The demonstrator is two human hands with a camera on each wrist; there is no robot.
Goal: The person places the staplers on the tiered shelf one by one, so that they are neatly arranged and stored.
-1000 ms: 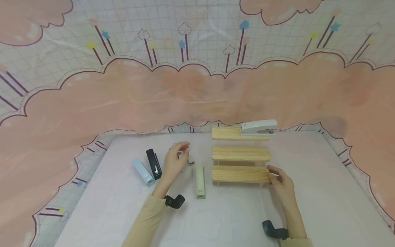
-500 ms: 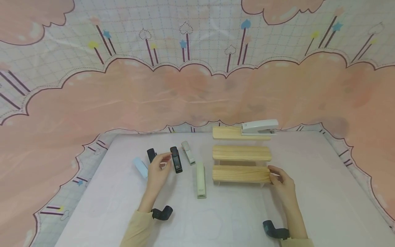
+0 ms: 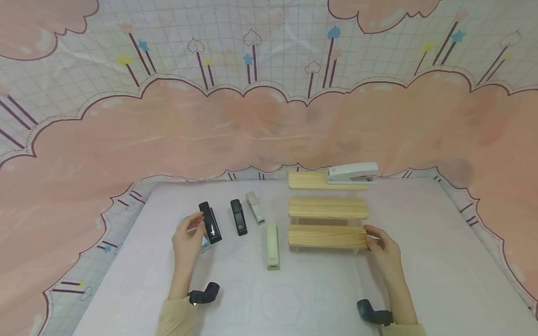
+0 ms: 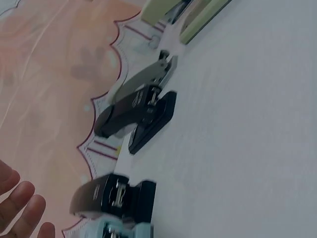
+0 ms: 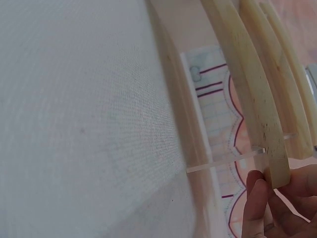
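My left hand hovers over the light blue stapler, hiding most of it; the fingers are loosely bent and hold nothing. In the left wrist view, the fingertips stand apart from the blue stapler and the larger black stapler. That black stapler lies just right of the hand in the head view. My right hand pinches the right end of the lowest board of a three-tier wooden shelf; thumb and fingers grip the board's end in the right wrist view.
Between the hands lie a smaller black stapler, a small grey-white stapler and a pale green stapler. A white stapler sits on the shelf's top tier. Patterned cloth hangs behind the white table.
My left hand has moved left from beside the small grey-white stapler, past both black staplers, to over the light blue one. The right hand stays on the shelf's end.
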